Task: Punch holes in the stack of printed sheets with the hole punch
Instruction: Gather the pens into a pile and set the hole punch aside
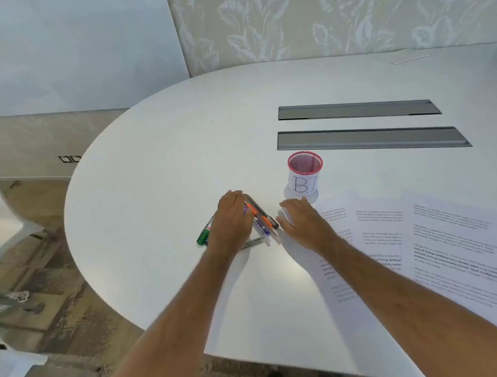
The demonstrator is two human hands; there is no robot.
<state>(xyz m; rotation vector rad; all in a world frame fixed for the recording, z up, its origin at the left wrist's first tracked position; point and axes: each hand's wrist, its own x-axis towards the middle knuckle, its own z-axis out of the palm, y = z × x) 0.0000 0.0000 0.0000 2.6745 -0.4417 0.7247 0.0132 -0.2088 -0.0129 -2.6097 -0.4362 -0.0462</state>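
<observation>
White printed sheets (434, 236) lie fanned on the table (181, 140), just right of the right hand (304, 223), the nearer one. Both hands are spread flat, the left hand (234, 218) resting on loose pens (261, 216). No hole punch is visible.

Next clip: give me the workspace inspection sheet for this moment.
Surface: white rounded table, two grey hatch covers.
Job's things: printed sheets spread overlapping, not stacked; hole punch not seen.
Clutter: pens and markers bunched; pink mesh cup labelled B1, apparently empty.
Grippers: left hand flat on the pens; right hand open beside them.
Cables: nothing seen.
Surroundings: leaf-patterned wall, wood floor.
</observation>
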